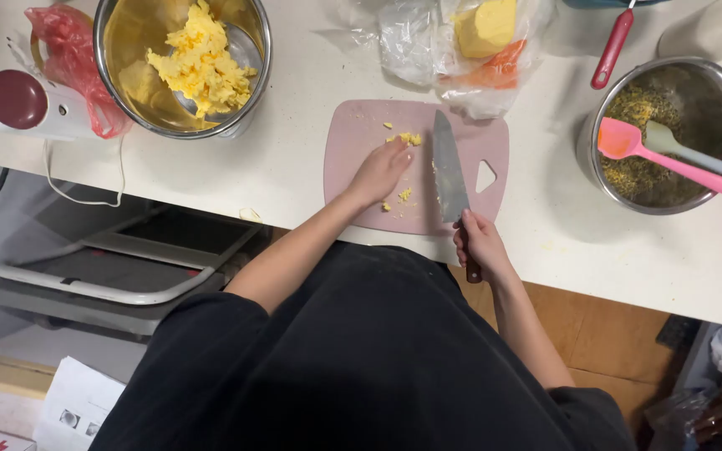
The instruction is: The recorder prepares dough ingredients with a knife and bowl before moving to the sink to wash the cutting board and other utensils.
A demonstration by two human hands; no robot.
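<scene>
A pale table [236, 171] carries everything. At its far left corner stands a large steel bowl [119, 67] of crumbled yellow food with a spoon in it, a red plastic bag [73, 50] against its left side. At the right edge stands a second steel bowl [712, 92] of darker crumbs holding a pink spatula [670, 163] and a pale one. Clear bags with a yellow block [485, 27] lie just beyond the pink cutting board [361, 134], which lies at the near table edge.

On the board, the left hand [378, 171] rests fingers-down, its grip loose and holding nothing, touching the board beside the yellow crumbs [409, 139], which lie just past the fingertips. The right hand [480, 242] has its grip closed round the handle of a knife [449, 171], whose blade lies flat along the board just right of the left hand, point away from the person, with the crumbs at its left.
</scene>
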